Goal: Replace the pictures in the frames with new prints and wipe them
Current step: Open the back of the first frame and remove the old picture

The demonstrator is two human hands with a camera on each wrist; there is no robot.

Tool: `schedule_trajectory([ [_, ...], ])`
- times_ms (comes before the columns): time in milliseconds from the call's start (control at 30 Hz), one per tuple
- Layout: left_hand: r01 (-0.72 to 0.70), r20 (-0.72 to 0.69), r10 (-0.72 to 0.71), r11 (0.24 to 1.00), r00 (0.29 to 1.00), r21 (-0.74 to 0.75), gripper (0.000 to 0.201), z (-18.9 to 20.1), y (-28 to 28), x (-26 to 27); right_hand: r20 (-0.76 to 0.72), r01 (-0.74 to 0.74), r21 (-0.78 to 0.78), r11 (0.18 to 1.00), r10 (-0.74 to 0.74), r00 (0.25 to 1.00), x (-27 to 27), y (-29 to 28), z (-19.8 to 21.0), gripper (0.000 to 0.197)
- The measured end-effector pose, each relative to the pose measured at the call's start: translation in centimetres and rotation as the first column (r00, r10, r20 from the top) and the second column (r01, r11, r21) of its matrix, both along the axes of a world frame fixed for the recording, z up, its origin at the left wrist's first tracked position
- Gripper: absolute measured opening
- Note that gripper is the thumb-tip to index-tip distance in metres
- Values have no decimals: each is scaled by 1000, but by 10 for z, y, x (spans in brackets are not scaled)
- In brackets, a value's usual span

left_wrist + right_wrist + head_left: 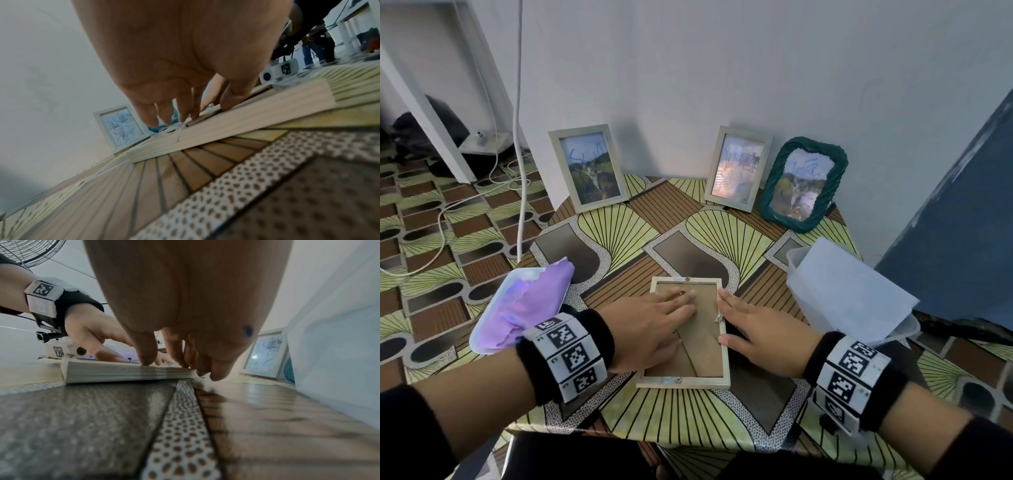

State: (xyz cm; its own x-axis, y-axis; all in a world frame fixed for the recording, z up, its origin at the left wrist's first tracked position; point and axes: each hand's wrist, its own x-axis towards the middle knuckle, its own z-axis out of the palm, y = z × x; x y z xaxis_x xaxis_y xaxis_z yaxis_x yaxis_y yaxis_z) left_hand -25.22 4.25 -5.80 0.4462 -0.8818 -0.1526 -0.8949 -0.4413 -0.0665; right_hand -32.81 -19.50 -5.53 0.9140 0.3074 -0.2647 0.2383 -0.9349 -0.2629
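A pale wooden picture frame (714,356) lies face down at the middle of the table (688,414), its brown backing board up. My left hand (654,318) lies flat on the board with straight fingers, as the left wrist view shows too: left hand (180,68) over frame (246,116). My right hand (753,325) rests along the frame's right rail, fingers straight, thumb touching the rim by a small metal clip (719,318). In the right wrist view the thumb (146,353) presses on the frame (115,371). A purple cloth (530,301) lies on a tray at the left.
Three scribbled-on pictures stand against the wall: a pale frame (589,168), another pale frame (738,168) and a green woven frame (803,185). A white tub (801,274) with paper sheets (852,291) stands right of my hand. Cables (482,192) trail on the floor.
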Motion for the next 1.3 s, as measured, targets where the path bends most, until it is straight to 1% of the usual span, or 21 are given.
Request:
schedule_trajectory([
  [100, 78, 32, -78, 997, 996, 5, 62, -1, -3, 2, -22, -5, 11, 1000, 5, 1000, 1, -1, 2, 68],
  [200, 147, -16, -147, 988, 989, 45, 59, -3, -3, 5, -35, -10, 3, 1000, 10, 999, 2, -2, 2, 68],
  [267, 167, -55, -164, 985, 985, 51, 57, -1, -2, 8, -37, -17, 6, 1000, 17, 999, 3, -3, 2, 69],
  [333, 169, -98, -165, 985, 981, 45, 56, 4, -2, 11, -32, -29, 9, 1000, 29, 999, 4, -5, 2, 69],
  [467, 164, -151, -164, 986, 975, -16, 59, 12, -1, 15, 3, -51, 27, 998, 51, 999, 5, -7, 1, 70],
  [600, 145, -84, -147, 989, 986, -23, 53, 11, -1, 14, 31, -61, 37, 997, 60, 998, 5, -7, -1, 70],
  [633, 130, -66, -130, 991, 989, 4, 55, 10, -1, 12, 26, -57, 33, 998, 56, 998, 4, -6, -1, 70],
  [733, 127, -17, -126, 981, 992, 146, 74, 4, -5, 6, 13, -54, 3, 999, 54, 998, 5, -4, -1, 69],
  [767, 133, 4, -135, 977, 991, 164, 74, 2, -6, 5, 13, -55, -8, 998, 55, 998, 5, -4, 0, 69],
  [867, 147, 48, -154, 981, 987, 125, 64, 0, -7, 2, 15, -60, -44, 997, 61, 998, 5, -1, 1, 68],
  [967, 137, 42, -142, 985, 989, 107, 65, 1, -6, 2, 30, -57, -61, 997, 59, 998, 4, 1, 1, 68],
  [1067, 122, -8, -122, 989, 993, 84, 74, 4, -1, 5, 47, -53, -59, 997, 55, 997, 2, 2, 1, 68],
  [1167, 122, -28, -120, 989, 992, 81, 82, 6, 6, 9, 72, -66, -59, 996, 70, 995, 1, 3, 1, 66],
  [1300, 122, -35, -119, 989, 992, 79, 80, 7, 14, 10, 90, -101, -72, 992, 108, 990, 1, 6, -1, 65],
])
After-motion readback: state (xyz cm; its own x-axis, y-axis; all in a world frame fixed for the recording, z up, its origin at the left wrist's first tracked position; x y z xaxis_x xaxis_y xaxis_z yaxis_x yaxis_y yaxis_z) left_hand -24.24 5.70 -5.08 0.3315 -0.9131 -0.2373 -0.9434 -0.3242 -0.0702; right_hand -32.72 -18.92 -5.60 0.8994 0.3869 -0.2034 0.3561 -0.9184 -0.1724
